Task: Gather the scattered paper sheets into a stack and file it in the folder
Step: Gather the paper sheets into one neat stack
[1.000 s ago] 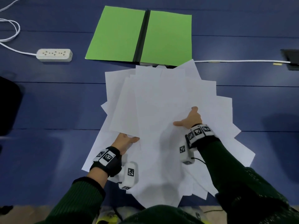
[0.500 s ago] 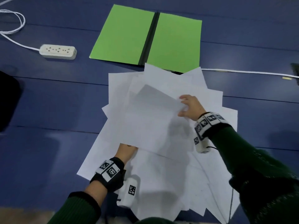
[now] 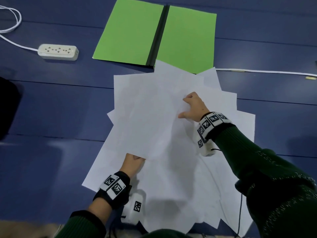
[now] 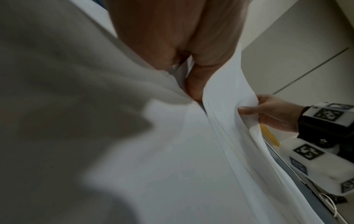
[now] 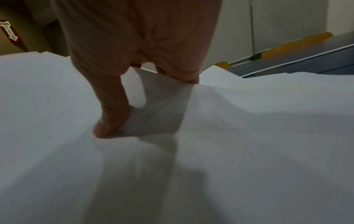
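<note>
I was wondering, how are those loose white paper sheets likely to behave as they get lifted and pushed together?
Probably floppy: the paper sheets already buckle where the right hand pinches them. Likely slippery too, since they lie fanned over one another and may slide apart. They look light; the left hand lifts several by one edge, and its grip seems enough.

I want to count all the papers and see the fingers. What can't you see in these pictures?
- Left hand fingers: head view, tucked under a paper sheet.
- Number of sheets: they overlap, lower ones covered.
- Folder: head view, top cut off by the edge, near corner under paper.
- Right hand: right wrist view, blurred up close.
- Power strip cord: runs off the left edge.
</note>
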### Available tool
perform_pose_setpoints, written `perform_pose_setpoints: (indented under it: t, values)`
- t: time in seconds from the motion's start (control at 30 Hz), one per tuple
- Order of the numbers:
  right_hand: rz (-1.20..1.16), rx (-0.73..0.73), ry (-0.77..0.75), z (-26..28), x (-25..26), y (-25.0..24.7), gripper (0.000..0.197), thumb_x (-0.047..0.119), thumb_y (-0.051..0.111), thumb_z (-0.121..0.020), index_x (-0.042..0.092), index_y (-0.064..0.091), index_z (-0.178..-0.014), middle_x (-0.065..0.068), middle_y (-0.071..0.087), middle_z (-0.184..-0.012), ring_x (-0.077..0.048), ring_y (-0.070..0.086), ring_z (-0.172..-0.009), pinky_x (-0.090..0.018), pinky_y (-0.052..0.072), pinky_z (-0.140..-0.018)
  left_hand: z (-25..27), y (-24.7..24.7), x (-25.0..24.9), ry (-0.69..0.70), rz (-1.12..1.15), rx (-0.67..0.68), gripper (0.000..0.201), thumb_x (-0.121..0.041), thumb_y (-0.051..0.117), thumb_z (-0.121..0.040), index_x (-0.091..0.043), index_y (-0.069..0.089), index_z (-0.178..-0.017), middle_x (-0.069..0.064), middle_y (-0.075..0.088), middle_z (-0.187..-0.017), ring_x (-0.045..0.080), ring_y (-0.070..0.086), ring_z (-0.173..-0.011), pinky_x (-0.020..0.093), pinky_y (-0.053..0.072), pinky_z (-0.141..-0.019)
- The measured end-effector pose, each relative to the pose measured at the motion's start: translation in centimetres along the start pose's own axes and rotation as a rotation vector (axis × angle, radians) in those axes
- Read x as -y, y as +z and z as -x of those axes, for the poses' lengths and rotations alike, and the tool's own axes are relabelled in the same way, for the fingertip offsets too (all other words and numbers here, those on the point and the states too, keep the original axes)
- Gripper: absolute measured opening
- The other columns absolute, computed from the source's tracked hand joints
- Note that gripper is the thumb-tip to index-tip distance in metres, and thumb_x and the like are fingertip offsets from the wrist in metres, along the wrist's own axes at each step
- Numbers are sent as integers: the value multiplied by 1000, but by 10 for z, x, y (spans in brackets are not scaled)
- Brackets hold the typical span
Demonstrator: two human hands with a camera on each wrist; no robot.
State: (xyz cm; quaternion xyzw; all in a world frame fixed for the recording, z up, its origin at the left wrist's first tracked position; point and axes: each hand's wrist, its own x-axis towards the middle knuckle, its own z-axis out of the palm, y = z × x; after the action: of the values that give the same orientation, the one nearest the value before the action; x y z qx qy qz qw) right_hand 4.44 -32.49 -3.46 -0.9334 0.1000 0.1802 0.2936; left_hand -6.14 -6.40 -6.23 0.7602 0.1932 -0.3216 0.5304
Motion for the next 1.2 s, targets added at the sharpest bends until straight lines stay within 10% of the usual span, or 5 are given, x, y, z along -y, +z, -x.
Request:
perform_pose_setpoints:
  t: [0.3,0.47,0.7,0.83,1.2]
  values:
    - [-205,-206,154,37,-43,-39,56,10,77,-71,7,53,-122,-18,57,-124,-27,53,-116,-32,41,-92,4,-3,-12,105,96,68,42,6,56,-87,-6,44,-126,5,58,-113,17,55,-105,27,43,-95]
    - [-544,-428,471,92,-129,-74,38,6,70,-78,-11,59,-111,-15,70,-91,1,61,-51,-13,48,-51,-2,-3,-9,74,151,59,42,3,57,-88,-11,46,-126,10,58,-123,28,54,-118,45,40,-105]
    - [-747,-212,398,136,-140,-104,57,43,83,-58,9,64,-100,17,71,-67,3,66,-60,-12,52,-54,-6,1,-7,103,174,49,45,-1,57,-89,-8,45,-131,10,58,-127,27,54,-119,45,42,-104]
    - [-430,-28,350,113,-98,-71,33,5,71,-78,4,61,-109,-6,65,-97,-12,64,-78,-25,43,-72,-7,3,-8,130,193,31,44,1,56,-89,-8,45,-131,11,57,-128,26,54,-119,42,41,-105]
    - [-141,-29,402,86,-25,28,71,28,78,-72,8,41,-129,-17,33,-133,-33,48,-112,-38,39,-98,-12,0,0,158,148,58,60,5,57,-85,-11,36,-139,5,52,-135,20,49,-124,39,39,-107]
